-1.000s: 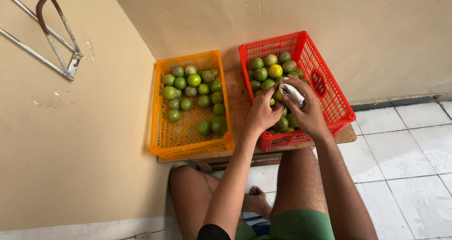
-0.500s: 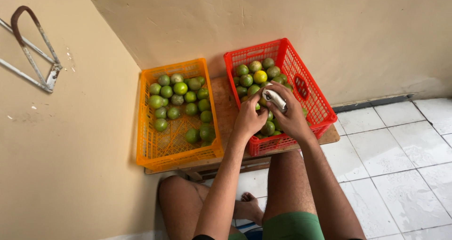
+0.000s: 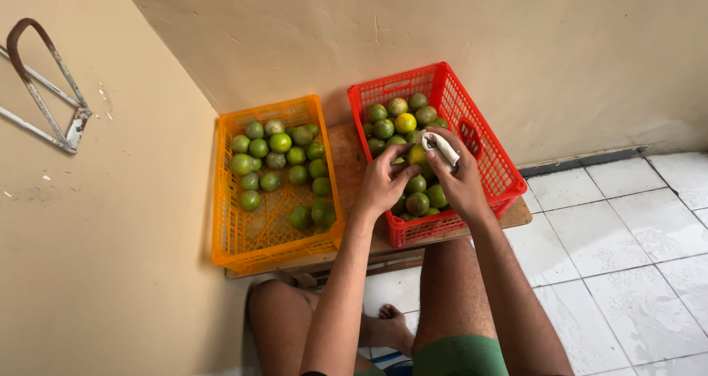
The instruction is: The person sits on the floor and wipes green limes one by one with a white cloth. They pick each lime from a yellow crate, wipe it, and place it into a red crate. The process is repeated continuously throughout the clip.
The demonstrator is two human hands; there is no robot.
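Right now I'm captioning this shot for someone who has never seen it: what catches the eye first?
Two bright crates side by side on a low wooden board: a red crate on the right and an orange crate on the left, both holding green citrus fruits. Over the red crate, the left hand holds a yellowish fruit while the right hand grips a small white tool against it.

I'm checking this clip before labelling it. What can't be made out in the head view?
- White tool in the right hand: its working end is too small and partly wrapped by fingers.
- Fruit at the left hand: mostly covered by both hands.
- Red crate: floor hidden by fruit and hands.
- Wooden board under the crates: its support is hidden.
- Wall bracket: cut off by the left edge.
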